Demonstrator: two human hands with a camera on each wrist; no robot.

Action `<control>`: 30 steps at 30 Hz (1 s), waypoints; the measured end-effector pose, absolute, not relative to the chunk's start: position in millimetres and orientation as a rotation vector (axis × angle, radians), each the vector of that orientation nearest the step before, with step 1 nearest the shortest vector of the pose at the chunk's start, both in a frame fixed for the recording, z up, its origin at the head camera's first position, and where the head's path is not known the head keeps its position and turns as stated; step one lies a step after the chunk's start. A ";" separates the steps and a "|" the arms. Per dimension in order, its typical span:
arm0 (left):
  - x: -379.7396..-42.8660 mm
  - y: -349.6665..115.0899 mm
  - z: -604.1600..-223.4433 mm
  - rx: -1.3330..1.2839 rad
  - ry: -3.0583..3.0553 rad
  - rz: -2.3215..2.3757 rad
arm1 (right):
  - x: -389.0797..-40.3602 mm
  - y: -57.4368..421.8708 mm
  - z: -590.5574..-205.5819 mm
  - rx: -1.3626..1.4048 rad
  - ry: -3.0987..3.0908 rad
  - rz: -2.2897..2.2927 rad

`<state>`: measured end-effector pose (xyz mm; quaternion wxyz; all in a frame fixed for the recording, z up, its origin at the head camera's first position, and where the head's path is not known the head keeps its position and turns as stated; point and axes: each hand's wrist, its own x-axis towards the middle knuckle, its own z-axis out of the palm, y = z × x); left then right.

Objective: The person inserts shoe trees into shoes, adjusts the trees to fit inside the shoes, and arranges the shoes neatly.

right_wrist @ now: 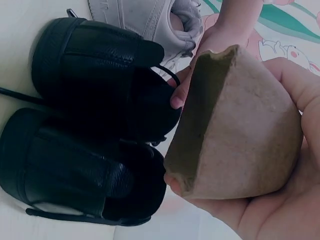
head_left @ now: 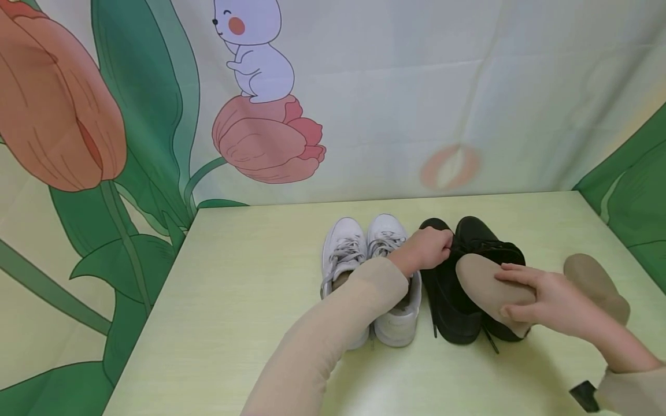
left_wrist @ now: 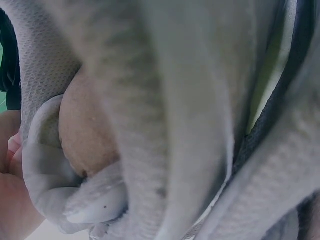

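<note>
A pair of black lace-up shoes stands side by side, toes toward the wall. My left hand (head_left: 430, 247) pinches the left black shoe (head_left: 455, 315) near its tongue, its fingertips seen against the tongue in the right wrist view. Over the right black shoe (head_left: 474, 230), my right hand (head_left: 554, 300) grips a beige moulded pulp shoe insert (head_left: 486, 283), partly covering that shoe. From the right wrist, the insert (right_wrist: 250, 135) shows its hollow, open end. Another shoe insert (head_left: 593, 283) lies on the table to the right.
White sneakers (head_left: 398, 329) stand left of the black shoes, partly behind my left forearm; a brown insert (left_wrist: 90, 125) sits inside one. The pale table (head_left: 224, 300) meets a printed cloth backdrop (head_left: 374, 115). A dark lace (right_wrist: 15, 95) trails from a black shoe.
</note>
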<state>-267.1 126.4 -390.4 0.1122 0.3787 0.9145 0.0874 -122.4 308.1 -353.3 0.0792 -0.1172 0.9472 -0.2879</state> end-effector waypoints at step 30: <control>-264.8 126.1 -387.3 1.093 2.685 0.218 | -147.1 287.8 -371.7 -0.426 2.856 -0.845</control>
